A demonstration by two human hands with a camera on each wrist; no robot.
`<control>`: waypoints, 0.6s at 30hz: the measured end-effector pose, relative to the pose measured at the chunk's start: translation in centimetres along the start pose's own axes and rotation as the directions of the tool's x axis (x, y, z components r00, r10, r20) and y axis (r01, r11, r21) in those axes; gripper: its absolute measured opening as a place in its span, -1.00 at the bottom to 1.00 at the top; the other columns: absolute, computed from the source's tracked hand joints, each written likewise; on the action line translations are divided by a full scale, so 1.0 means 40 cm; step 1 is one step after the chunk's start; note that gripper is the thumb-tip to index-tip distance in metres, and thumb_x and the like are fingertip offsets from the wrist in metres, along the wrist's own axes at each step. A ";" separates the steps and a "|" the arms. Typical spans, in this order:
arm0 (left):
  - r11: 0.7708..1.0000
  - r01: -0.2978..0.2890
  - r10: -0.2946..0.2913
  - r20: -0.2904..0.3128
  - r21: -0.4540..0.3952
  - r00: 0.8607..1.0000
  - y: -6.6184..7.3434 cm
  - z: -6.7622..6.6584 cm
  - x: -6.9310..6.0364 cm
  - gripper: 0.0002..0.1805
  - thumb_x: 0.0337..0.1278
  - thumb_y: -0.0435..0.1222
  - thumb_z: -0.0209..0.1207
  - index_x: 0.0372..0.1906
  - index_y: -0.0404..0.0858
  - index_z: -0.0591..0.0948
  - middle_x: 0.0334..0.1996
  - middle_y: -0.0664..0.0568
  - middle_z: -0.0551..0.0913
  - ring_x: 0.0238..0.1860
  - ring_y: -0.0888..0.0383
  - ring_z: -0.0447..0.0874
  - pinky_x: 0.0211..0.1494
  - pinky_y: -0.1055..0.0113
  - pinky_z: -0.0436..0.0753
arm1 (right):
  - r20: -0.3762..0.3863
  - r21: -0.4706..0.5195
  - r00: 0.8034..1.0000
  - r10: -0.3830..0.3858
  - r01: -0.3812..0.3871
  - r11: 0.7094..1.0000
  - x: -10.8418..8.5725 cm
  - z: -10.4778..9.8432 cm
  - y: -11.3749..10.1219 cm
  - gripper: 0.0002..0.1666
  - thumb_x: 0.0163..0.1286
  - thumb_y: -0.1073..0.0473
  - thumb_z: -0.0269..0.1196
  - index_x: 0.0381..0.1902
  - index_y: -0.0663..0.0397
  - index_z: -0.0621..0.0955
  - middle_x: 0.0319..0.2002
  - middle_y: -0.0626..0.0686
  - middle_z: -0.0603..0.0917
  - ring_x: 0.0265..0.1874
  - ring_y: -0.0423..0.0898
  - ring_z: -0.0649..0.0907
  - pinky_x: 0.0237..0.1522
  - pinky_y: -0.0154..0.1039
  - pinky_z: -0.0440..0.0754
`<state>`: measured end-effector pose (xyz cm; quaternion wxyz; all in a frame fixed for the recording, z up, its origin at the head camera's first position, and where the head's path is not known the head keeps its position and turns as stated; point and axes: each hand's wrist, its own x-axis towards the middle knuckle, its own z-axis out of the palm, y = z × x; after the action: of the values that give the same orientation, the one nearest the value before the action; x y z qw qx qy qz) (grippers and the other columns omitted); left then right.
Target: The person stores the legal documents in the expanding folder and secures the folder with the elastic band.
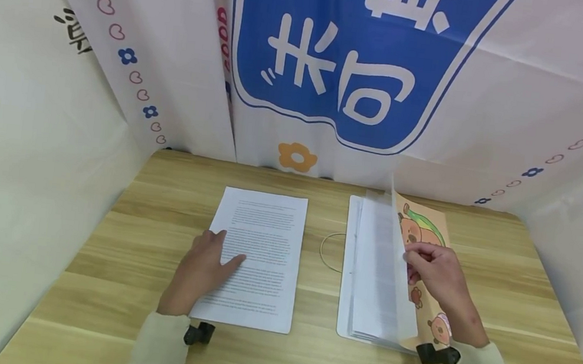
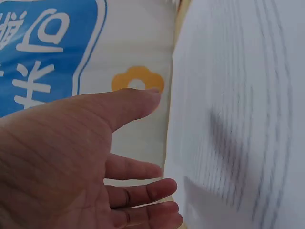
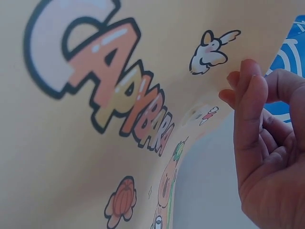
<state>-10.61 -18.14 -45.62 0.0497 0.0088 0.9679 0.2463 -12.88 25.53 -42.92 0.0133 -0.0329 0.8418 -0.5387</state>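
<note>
A stack of printed paper (image 1: 269,239) lies flat on the left part of the table. My left hand (image 1: 208,268) is over its left side, thumb spread from the relaxed fingers; in the left wrist view it curls round nothing. To the right lies a folder (image 1: 346,294) with white sheets (image 1: 375,274) inside. Its peach cover (image 3: 62,143), printed with capybara cartoons and lettering, is lifted and bent. My right hand (image 1: 436,274) pinches the cover's edge between thumb and fingers. A translucent sheet hangs beside the raised cover.
A thin elastic loop (image 1: 321,250) sticks out from the folder's left side onto the wooden table (image 1: 115,282). Printed curtains (image 1: 185,76) hang behind and at both sides. A black camera mount (image 1: 199,333) sits at each wrist.
</note>
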 end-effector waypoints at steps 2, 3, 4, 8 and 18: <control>1.000 0.013 -0.013 0.002 0.021 1.000 -0.020 0.000 -0.003 -0.21 0.36 -0.03 0.28 0.40 -0.56 0.37 0.14 -0.42 0.43 0.05 -0.21 0.38 -0.05 -0.05 0.54 | 0.001 -0.002 1.000 0.003 -0.003 1.000 0.000 0.001 0.000 -0.76 0.45 0.39 0.18 -0.08 0.53 0.66 -0.54 0.17 0.62 -0.65 -0.09 0.61 -0.56 -0.26 0.67; 0.999 0.018 -0.018 0.004 0.034 1.000 -0.029 0.000 -0.003 -0.19 0.35 -0.02 0.28 0.39 -0.58 0.37 0.16 -0.43 0.41 0.07 -0.23 0.37 -0.02 -0.06 0.53 | 0.003 -0.004 1.000 0.005 -0.005 1.000 0.001 0.002 0.001 -0.76 0.45 0.39 0.18 -0.08 0.53 0.66 -0.54 0.17 0.62 -0.65 -0.09 0.61 -0.56 -0.26 0.67; 0.999 0.021 -0.022 0.008 0.045 1.000 -0.036 0.001 -0.004 -0.16 0.34 0.00 0.29 0.39 -0.61 0.36 0.17 -0.45 0.39 0.09 -0.24 0.35 0.02 -0.07 0.51 | 0.005 -0.007 1.000 0.008 -0.008 1.000 0.001 0.003 0.002 -0.76 0.46 0.39 0.18 -0.08 0.53 0.66 -0.53 0.18 0.62 -0.65 -0.08 0.61 -0.55 -0.26 0.68; 0.997 0.038 -0.040 0.023 0.069 0.999 -0.056 -0.001 -0.007 -0.01 0.26 0.07 0.33 0.40 -0.69 0.29 0.19 -0.48 0.34 0.11 -0.28 0.29 0.06 -0.08 0.40 | 0.013 -0.011 1.000 0.026 -0.026 1.000 0.003 0.006 0.005 -0.75 0.46 0.38 0.18 -0.05 0.53 0.66 -0.52 0.18 0.61 -0.64 -0.07 0.61 -0.54 -0.24 0.68; 0.993 0.078 -0.080 0.020 0.089 0.997 -0.065 0.003 -0.012 0.18 0.08 0.13 0.45 0.40 -0.74 0.19 0.12 -0.45 0.29 0.02 -0.26 0.24 0.02 -0.05 0.34 | 0.022 -0.008 0.999 0.030 -0.030 1.000 0.005 0.008 0.011 -0.75 0.46 0.37 0.18 -0.06 0.51 0.66 -0.53 0.18 0.61 -0.64 -0.07 0.61 -0.54 -0.25 0.68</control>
<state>-10.10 -20.38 -46.94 0.0703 -0.0246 0.9767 0.2013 -13.09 25.42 -43.44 0.0305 -0.0263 0.8440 -0.5349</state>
